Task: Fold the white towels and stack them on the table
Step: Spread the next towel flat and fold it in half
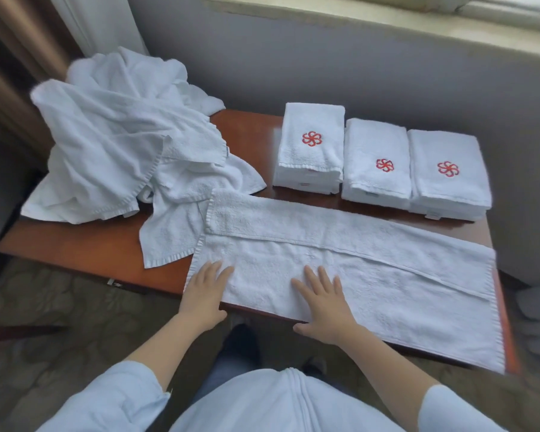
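One towel [340, 260] lies stretched along the near edge of the surface [85, 244], its far long side already folded in over the middle. My left hand [208, 291] rests flat on its left end and my right hand [321, 304] near its middle. The fingers of both hands are straight and spread, pinching nothing.

The risk I see is the near side: it sits right at the edge, so a stroke towards me could drag the towel off. The flap runs skewed, so the next fold may come out uneven. A loose corner of the unfolded heap [122, 145] at the far left corner touches the towel's left end and could get caught up.

Three folded stacks [384, 163] line the far right edge. The surface is reddish wood, set against a grey wall [293, 57] under a window ledge [356, 20], with a curtain [100, 23] to the left and patterned carpet [60, 322] below.
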`<state>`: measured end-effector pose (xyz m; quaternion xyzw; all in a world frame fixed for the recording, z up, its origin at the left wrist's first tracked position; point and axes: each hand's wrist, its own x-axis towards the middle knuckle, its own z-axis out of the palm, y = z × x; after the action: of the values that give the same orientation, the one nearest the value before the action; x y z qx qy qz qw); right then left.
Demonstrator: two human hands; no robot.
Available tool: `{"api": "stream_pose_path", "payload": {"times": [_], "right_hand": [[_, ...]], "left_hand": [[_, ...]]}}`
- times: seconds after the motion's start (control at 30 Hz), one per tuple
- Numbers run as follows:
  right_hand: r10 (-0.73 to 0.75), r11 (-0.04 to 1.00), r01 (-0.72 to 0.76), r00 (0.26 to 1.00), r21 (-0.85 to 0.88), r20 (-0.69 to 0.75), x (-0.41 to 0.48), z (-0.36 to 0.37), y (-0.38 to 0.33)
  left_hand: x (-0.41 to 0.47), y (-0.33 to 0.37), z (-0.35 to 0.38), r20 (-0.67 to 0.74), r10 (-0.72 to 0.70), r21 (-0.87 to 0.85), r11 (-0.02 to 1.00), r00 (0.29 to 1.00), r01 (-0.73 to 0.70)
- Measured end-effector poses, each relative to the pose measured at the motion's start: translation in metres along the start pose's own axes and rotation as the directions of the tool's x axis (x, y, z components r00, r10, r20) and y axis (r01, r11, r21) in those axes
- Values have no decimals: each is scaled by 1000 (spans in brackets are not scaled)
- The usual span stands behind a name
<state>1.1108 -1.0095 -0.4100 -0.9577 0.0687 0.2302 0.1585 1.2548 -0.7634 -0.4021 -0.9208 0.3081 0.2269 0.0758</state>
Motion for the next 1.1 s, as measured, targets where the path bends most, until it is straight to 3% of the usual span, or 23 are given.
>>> {"api": "stream_pose_path", "payload": {"times": [0.13, 0.33, 0.43, 0.53, 0.63, 0.73, 0.8, 0.97, 1.1], "right_hand": [[-30, 995, 28, 999, -100, -17, -10, 9, 4], [-66, 987, 47, 990, -154, -121, -21, 15, 5], [-124, 988, 113, 986, -104, -109, -25, 15, 12], [-140, 988, 150, 971, 35, -192, -31, 12, 21], [2, 978, 54, 963, 203, -268, -30, -5, 23], [222, 912, -115, 945, 393, -240, -21, -27, 24], [291, 871, -143, 921, 471, -258, -13, -40, 26], [336, 901, -151, 836, 406, -434, 21, -72, 35], [395, 904, -251, 800, 345, -452, 55, -90, 41]], "left_hand": [[-10, 9, 6, -228, -45, -4, 999, 973, 45], [-21, 10, 17, -192, -69, -153, 987, 979, 39], [-26, 8, 20, -187, -74, -174, 984, 980, 41], [-27, 6, 18, -246, -79, -201, 979, 966, 29], [-23, 8, 8, -300, -133, -217, 974, 945, 68], [-11, 13, -15, -354, -205, -214, 968, 913, 134], [1, 15, -32, -393, -198, -193, 973, 898, 130], [41, 12, -69, -439, -124, -95, 991, 890, 91], [79, 3, -87, -414, -74, -30, 997, 907, 68]]}}
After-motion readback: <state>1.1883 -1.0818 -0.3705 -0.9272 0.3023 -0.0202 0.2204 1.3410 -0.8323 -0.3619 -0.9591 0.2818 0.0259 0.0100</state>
